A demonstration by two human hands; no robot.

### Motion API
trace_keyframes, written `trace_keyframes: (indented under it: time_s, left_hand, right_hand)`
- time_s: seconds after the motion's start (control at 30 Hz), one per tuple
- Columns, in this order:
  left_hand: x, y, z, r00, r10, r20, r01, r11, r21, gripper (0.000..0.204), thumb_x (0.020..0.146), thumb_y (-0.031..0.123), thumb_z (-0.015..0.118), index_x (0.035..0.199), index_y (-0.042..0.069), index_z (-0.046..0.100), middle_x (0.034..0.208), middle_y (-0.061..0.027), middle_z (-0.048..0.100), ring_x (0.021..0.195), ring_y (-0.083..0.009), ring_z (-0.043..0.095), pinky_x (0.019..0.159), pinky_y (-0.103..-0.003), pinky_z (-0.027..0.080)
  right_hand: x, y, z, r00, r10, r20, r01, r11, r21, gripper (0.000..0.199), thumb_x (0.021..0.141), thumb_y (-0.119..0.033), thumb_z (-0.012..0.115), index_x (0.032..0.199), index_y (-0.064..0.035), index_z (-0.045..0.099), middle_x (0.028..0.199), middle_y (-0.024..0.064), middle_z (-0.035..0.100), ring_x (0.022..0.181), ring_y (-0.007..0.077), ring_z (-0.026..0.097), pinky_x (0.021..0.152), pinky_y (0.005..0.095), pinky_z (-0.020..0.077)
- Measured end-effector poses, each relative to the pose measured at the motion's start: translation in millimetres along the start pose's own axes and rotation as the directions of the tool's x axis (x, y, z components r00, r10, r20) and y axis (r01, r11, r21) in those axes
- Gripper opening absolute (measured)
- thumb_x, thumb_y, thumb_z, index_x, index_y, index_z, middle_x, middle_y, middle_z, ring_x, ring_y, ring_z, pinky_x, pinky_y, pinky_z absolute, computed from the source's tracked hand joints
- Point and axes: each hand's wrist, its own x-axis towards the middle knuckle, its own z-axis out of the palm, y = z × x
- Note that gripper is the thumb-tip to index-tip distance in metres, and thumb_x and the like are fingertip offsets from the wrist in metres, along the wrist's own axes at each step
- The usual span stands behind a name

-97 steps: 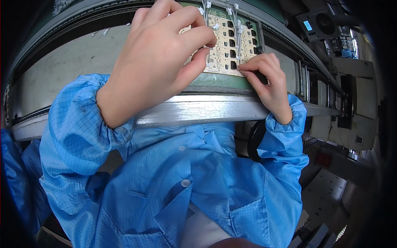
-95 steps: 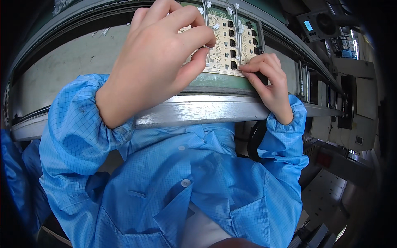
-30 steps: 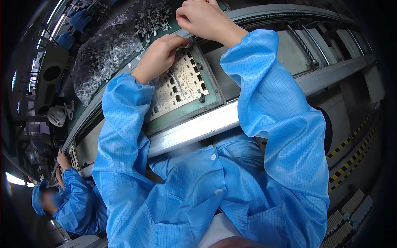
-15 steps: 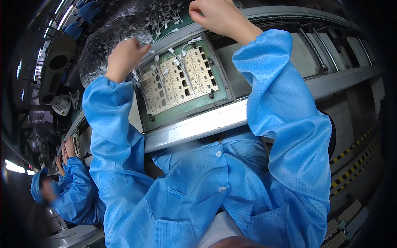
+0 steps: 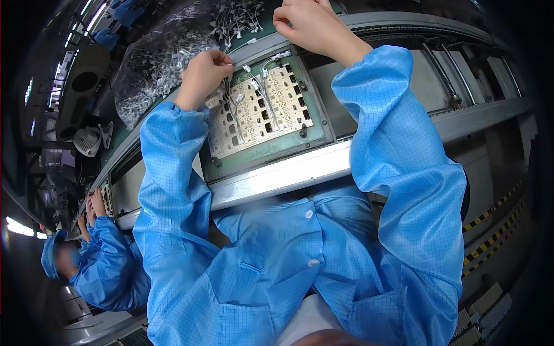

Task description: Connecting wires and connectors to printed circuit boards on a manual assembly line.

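The cream circuit board panel, with rows of dark openings, lies in a green fixture in front of me. Thin white connector cables lie across it. At the panel's far left edge, my left hand pinches the end of a white connector cable between thumb and forefinger. My right hand hovers beyond the panel's far right corner, its fingers curled together. Its fingertips are partly cut off by the upper picture edge, so whatever it holds cannot be made out.
A clear plastic bag of cables sits beyond the fixture at left, with loose white cables beside it. A metal rail runs along the near side. Another person works at far left.
My left hand has moved right, from beside the panel to its far left edge, and now pinches a cable end. The right hand shifts slightly toward me, fingers still curled.
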Motion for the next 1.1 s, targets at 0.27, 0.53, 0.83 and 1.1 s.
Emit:
trace_keyframes:
  time_s: [0.27,0.53,0.83,1.1]
  left_hand:
    - [2,12,5,0.993,-0.08,-0.087,0.1,0.96,0.261,0.036,0.084,0.034,0.072,0.11,0.009,0.067,0.101,-0.0118,0.076,0.099,-0.0343,0.071,0.089,-0.057,0.045]
    - [11,-12,5,0.995,0.046,-0.094,-0.033,0.991,0.13,0.033,0.084,0.025,0.074,0.108,0.004,0.067,0.097,-0.0181,0.074,0.094,-0.0358,0.072,0.083,-0.048,0.054]
    - [2,12,-5,0.96,0.281,0.012,-0.281,0.959,0.016,0.02,0.089,0.009,0.07,0.108,0.002,0.068,0.087,-0.0138,0.072,0.077,-0.0279,0.07,0.073,-0.037,0.055]
    - [2,5,-4,0.877,0.48,-0.028,-0.479,0.877,0.047,0.018,0.091,0.006,0.069,0.108,0.004,0.067,0.089,-0.0119,0.071,0.079,-0.0247,0.07,0.071,-0.037,0.055]
  right_hand:
    - [0,-1,-5,0.999,0.012,0.044,-0.013,1.0,0.017,0.02,0.091,-0.02,0.059,0.082,-0.0074,0.072,0.09,0.0109,0.069,0.097,0.0305,0.064,0.089,0.0491,0.0407]
    - [0,-5,-4,0.997,0.011,0.08,-0.011,1.0,0.005,0.021,0.091,-0.02,0.059,0.081,-0.0069,0.073,0.089,0.0112,0.069,0.097,0.0303,0.065,0.089,0.049,0.0407]
    - [-1,-5,-6,0.997,0.006,0.073,-0.006,1.0,0.01,0.02,0.091,-0.019,0.06,0.082,-0.007,0.073,0.089,0.0113,0.07,0.097,0.0303,0.066,0.09,0.0489,0.0407]
    - [-1,-5,-5,0.997,0.015,0.07,-0.017,1.0,0.021,0.021,0.091,-0.019,0.059,0.082,-0.0071,0.073,0.09,0.011,0.07,0.097,0.0302,0.065,0.091,0.0498,0.0405]
